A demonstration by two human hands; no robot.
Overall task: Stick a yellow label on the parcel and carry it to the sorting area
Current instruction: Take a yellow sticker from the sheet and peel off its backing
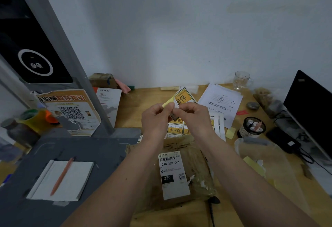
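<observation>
A brown parcel (pixel 195 162) with a white shipping label lies on the wooden desk just below my forearms. Above it, both hands are raised together. My left hand (pixel 155 118) pinches a pale yellow backing strip at its corner. My right hand (pixel 195 117) pinches the yellow label (pixel 183 98) with black characters, which sticks up and back from my fingers. The two pieces part at my fingertips. A sheet with more yellow labels (pixel 175 128) lies flat on the desk under my hands.
A grey scanner stand (pixel 75 147) with a notebook and an orange pen fills the left. Printed papers (pixel 222 99), a glass mug (pixel 241 80), a pen cup (pixel 252 127), a monitor (pixel 310 108) and cables sit at the right. A wall closes the back.
</observation>
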